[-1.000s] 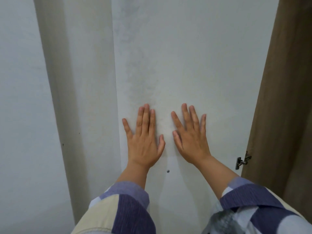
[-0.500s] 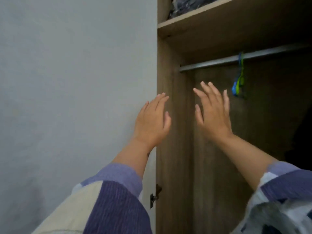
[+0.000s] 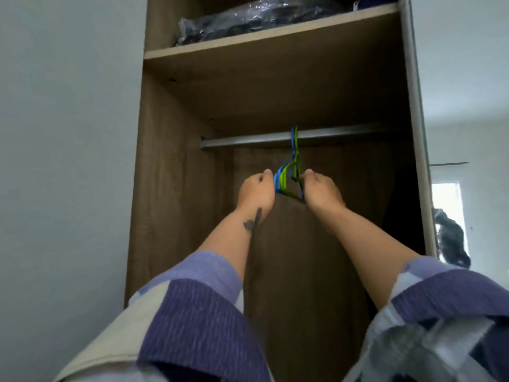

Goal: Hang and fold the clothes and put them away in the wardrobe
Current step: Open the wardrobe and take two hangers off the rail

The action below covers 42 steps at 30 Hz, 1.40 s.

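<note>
the wardrobe stands open and both arms reach up into its hanging space, where a small bunch of blue and green hangers hangs from the metal rail by hooks looped over the bar near its middle. the bunch is seen nearly edge-on, so its flat faces look left and right and its long axis, shoulder to shoulder, runs front to back, toward the person and away. the left hand is pressed against the left side of the bunch, fingers curled in with the thumb up against the blue plastic; the right hand is on the right side, fingers curled and closed on the green and dark edge there. so the hangers sit between the two hands, touching both, with neither hand clearly nearer, and the hooks lie straight above the knuckles. how many hangers each hand holds cannot be told, since the plastic overlaps. no clothes to hang are in clear view; above, on the shelf, lies a dark bundle wrapped in plastic, and a dark shape shows past the right wall of the wardrobe. the step in hand looks like taking or parting hangers, and it probably turns on lifting the hooks up and off the rail, then drawing them out toward the body.
</note>
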Available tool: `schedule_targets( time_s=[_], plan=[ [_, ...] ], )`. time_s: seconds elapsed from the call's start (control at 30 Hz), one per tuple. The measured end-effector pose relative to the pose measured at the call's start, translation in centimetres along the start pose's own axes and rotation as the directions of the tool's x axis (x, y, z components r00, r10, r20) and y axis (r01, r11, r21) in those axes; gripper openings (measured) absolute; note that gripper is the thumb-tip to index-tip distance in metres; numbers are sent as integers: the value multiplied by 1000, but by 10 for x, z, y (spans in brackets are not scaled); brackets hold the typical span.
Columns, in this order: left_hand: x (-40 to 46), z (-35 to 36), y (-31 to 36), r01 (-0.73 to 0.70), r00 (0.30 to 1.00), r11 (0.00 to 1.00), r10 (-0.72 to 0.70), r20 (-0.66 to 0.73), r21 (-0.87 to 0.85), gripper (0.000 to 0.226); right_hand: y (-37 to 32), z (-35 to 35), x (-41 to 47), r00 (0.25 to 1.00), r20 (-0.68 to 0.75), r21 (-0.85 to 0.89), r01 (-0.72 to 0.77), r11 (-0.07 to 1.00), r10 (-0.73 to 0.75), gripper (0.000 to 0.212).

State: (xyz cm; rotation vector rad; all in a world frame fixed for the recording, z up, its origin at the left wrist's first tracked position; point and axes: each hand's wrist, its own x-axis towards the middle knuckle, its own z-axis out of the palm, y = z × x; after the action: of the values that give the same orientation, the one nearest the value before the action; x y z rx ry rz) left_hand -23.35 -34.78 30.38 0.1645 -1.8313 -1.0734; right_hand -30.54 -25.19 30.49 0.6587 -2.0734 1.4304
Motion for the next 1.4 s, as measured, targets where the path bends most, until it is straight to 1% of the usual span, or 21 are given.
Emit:
schedule_targets(
  time_s=[0.1, 0.17, 0.2, 0.27, 0.33, 0.4, 0.5, 0.57, 0.63, 0.7, 0.77, 0.9, 1.1, 1.17, 1.23, 1.3, 1.4],
  plan=[
    [18, 8, -6, 60, 998, 996, -59, 23, -68, 42, 3, 16, 11, 1000, 18, 82, -14, 997, 12, 56],
    [23, 11, -10, 35, 999, 998, -33, 25, -53, 44, 5, 21, 12, 999, 43, 150, 10, 989, -16, 59],
    [22, 11, -11, 13, 1000, 1000, -13, 17, -23, 44, 6, 22, 10, 998, 61, 146, 22, 989, -32, 60],
    [21, 10, -15, -20, 1000, 1000, 20, 25, 17, 44, 7, 22, 4, 993, 99, 55, 58, 997, -63, 60],
    [23, 8, -18, -25, 998, 1000, 25, 52, 11, 45, 7, 21, 1, 993, 96, -29, 73, 997, -70, 62],
    [27, 5, -18, -52, 998, 998, 51, 27, 21, 47, 8, 18, 1, 994, 81, -48, 80, 996, -76, 65],
    [34, 3, -13, -131, 991, 986, 131, 13, 100, 44, 7, 17, 4, 997, 43, -36, 63, 997, -62, 57],
    [38, 2, -8, -176, 983, 972, 182, -24, 158, 44, 3, 17, 8, 998, 37, -73, 59, 996, -56, 51],
    [44, 0, -1, -199, 973, 968, 214, -91, 153, 43, -3, 16, 10, 998, -5, -123, 61, 991, -63, 48],
    [50, -5, 6, -207, 966, 967, 227, -127, 151, 44, -7, 19, 11, 997, -41, -155, 58, 986, -66, 47],
    [53, -10, 6, -202, 964, 965, 226, -140, 170, 44, -8, 23, 9, 996, -49, -170, 61, 984, -70, 46],
    [46, -20, -13, -197, 962, 969, 220, -160, 148, 40, -4, 33, 5, 998, -47, -160, 34, 987, -42, 49],
    [19, -36, -48, -193, 967, 975, 208, -145, 110, 41, 0, 40, -7, 992, -114, -162, 27, 986, -46, 49],
    [7, -42, -56, -173, 971, 981, 185, -152, 90, 42, -2, 38, -13, 993, -118, -118, 4, 993, -18, 51],
    [-8, -45, -60, -134, 974, 983, 154, -165, 129, 42, -4, 34, -20, 993, -115, -65, -20, 998, 12, 54],
    [-26, -46, -62, -101, 971, 978, 137, -195, 184, 42, -6, 27, -27, 996, -93, -34, -22, 999, 18, 56],
    [-59, -44, -61, -67, 963, 975, 120, -242, 214, 42, -8, 19, -41, 999, -39, 17, 1, 1000, 0, 58]
  ],
)
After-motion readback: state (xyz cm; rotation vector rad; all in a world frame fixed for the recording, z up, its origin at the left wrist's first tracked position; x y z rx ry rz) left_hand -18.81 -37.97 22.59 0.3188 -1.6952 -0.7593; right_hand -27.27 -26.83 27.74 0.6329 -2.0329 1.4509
